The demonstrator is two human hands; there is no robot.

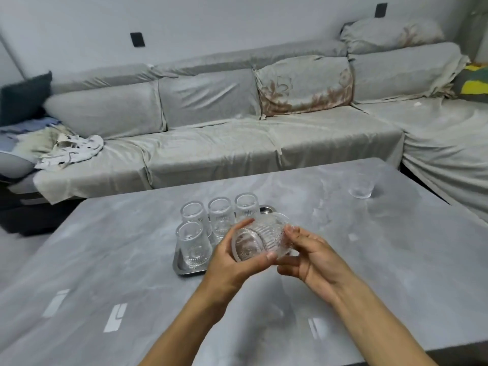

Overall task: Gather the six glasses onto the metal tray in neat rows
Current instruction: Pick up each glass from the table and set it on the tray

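A metal tray (pixel 184 269) lies at the middle of the grey table. Three ribbed clear glasses stand upside down along its far row (pixel 220 215), and one more upside-down glass (pixel 194 244) stands at its near left. Both hands hold a fifth glass (pixel 257 240) tipped on its side just above the tray's near right part, base towards me. My left hand (pixel 232 262) grips it from the left and below; my right hand (pixel 309 257) grips it from the right. A sixth glass (pixel 361 187) stands apart at the table's far right.
The grey table (pixel 396 260) has its near edge at the bottom right and its far edge facing a long covered sofa (pixel 211 143). Crumpled cloths (pixel 68 149) lie on the sofa's left end.
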